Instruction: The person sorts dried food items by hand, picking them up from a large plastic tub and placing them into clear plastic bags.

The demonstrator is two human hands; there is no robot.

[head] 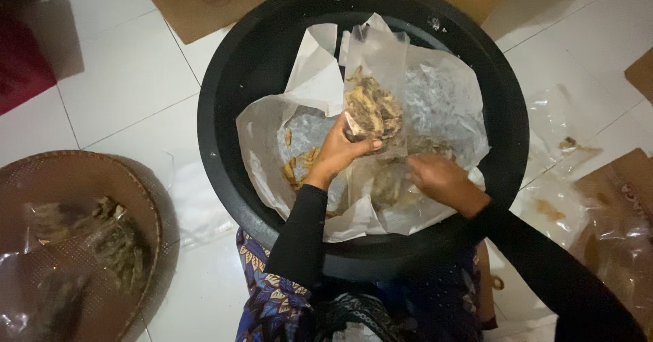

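Hands over the tub point(231, 110), and it's a filling job by the look of it: the left hand point(338, 153) is clamped around a clear bag point(375, 76) of brown chips, thumb across the front, holding it upright at about 12 o'clock from the wrist. The right hand point(443, 181) is down at 3 o'clock of the left, fingers curled into the heap on the white paper point(265, 144) lining the tub; whether it grips anything, I cannot tell. Loose chips point(298, 164) lie at 9 o'clock of the left hand. To do this well, I'd say keep the bag's mouth wide and low over the paper so spills land inside, and feed small scoops rather than 1 big handful. A woven tray point(75, 178) with 2 or so packed bags point(109, 236) waits at 8 o'clock, so the carry there should be short and steady.
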